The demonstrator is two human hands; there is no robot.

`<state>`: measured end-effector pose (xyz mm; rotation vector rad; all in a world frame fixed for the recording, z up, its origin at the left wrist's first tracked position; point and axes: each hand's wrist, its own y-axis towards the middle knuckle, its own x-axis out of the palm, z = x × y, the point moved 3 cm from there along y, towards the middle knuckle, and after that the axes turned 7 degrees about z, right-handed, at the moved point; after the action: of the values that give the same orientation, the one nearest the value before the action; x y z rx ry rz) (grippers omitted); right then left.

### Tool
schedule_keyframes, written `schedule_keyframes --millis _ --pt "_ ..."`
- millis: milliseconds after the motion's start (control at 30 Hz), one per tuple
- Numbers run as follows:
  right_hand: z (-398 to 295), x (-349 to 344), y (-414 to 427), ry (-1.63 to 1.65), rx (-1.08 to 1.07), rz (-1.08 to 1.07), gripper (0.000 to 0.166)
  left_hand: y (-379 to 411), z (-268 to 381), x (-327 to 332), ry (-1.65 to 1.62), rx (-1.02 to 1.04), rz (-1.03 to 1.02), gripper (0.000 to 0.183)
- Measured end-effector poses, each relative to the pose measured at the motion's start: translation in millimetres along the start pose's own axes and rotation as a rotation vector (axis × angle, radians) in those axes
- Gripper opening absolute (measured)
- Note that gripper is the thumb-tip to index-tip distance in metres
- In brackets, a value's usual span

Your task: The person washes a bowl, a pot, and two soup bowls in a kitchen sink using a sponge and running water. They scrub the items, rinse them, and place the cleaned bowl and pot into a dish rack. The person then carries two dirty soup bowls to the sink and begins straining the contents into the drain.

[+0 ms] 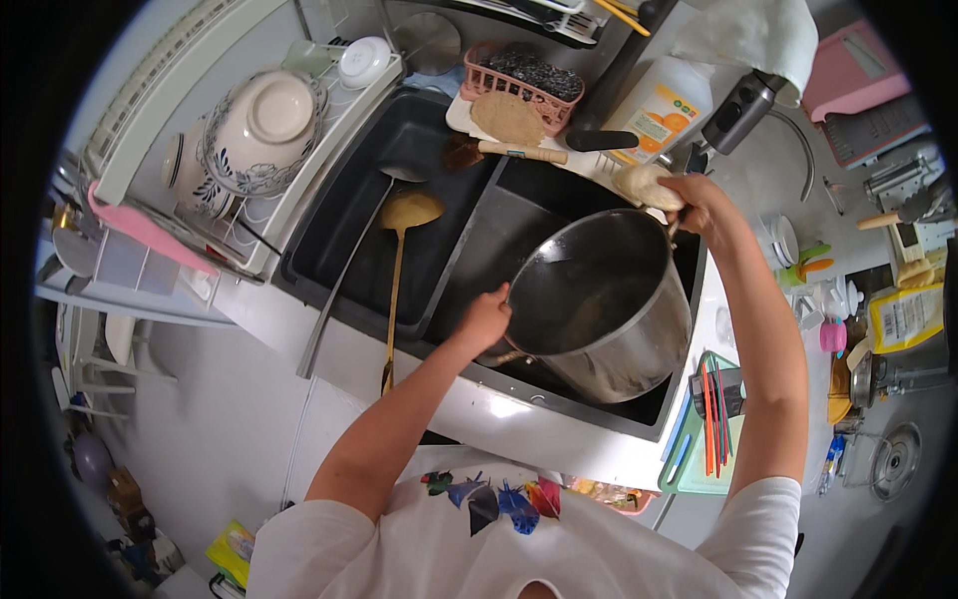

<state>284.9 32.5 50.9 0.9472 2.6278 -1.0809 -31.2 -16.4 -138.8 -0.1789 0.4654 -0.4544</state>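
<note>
A deep stainless steel stockpot (636, 352) leans on its side in the right basin (498, 224) of a dark double sink, its mouth turned up towards me. My left hand (486, 318) grips the pot's rim on the left, just above a side handle (505, 358). At the far right of the rim, my right hand (692, 202) holds a pale scrubbing pad (647, 187), perhaps loofah, close to the opposite handle. The pot's inside looks dark and wet; its base is hidden low in the basin.
A steel ladle (337, 277) and a brass-coloured ladle (404, 224) lie across the left basin, handles over the front edge. Behind stand a pink basket (557, 112) and a detergent jug (658, 112). A dish rack (262, 254) flanks the left; a green chopping board (677, 457), the right.
</note>
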Motion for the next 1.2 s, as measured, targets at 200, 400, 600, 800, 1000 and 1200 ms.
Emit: schedule_keyframes --millis 200,400,600,800,1000,1200 --pt "-27.5 49.8 -1.3 0.156 -0.061 -0.091 0.030 -7.0 14.3 -21.7 -0.310 -0.374 -0.223 0.034" --pt "-35.8 58.1 -27.7 0.348 -0.105 -0.105 0.037 -6.2 13.2 -24.3 -0.366 -0.361 -0.273 0.033" --pt "-9.0 10.4 -22.3 0.407 -0.095 -0.096 0.031 1.8 25.4 -30.9 0.073 -0.138 -0.100 0.043" --pt "49.4 -62.7 -4.3 0.515 -0.077 -0.180 0.024 -6.5 84.7 -42.4 0.429 0.078 -0.019 0.048" --pt "78.9 -88.7 -25.2 0.668 -0.149 -0.110 0.031 12.6 102.3 -36.4 0.492 0.167 -0.039 0.044" --pt "82.2 -103.8 -41.8 0.710 -0.196 -0.016 0.038 24.7 119.9 -36.3 0.406 0.167 -0.065 0.045"
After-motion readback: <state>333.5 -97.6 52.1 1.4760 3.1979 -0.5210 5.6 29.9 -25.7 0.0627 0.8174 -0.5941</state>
